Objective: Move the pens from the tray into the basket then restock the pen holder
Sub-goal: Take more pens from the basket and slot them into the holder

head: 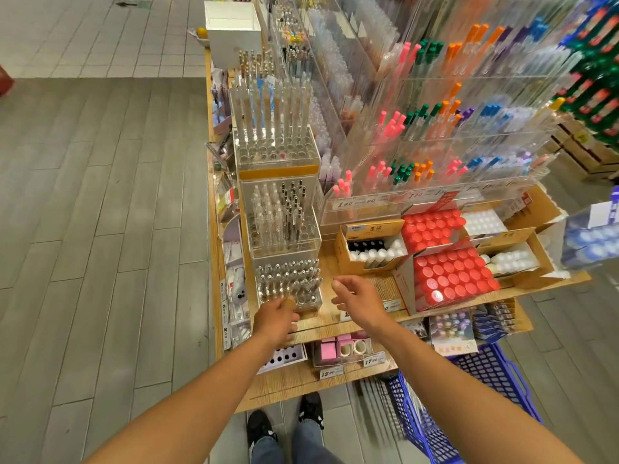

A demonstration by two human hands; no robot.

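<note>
A clear acrylic pen holder (289, 284), packed with several clear pens, stands at the front left of the wooden display shelf (355, 321). My left hand (276, 318) is at its front left corner. The thumb touches the holder's base and the fingers are loosely curled with nothing visible in them. My right hand (356, 301) hovers just right of the holder, fingers relaxed and holding nothing. A blue plastic basket (485, 373) sits on the floor at lower right, with some pens blurred inside.
Two taller acrylic pen stands (281, 226) rise behind the front holder. Cardboard boxes of red-capped items (452, 279) and white-capped items (375, 252) lie to the right. Tiered racks of coloured pens (435, 135) fill the back. A lower shelf holds tape rolls (348, 349).
</note>
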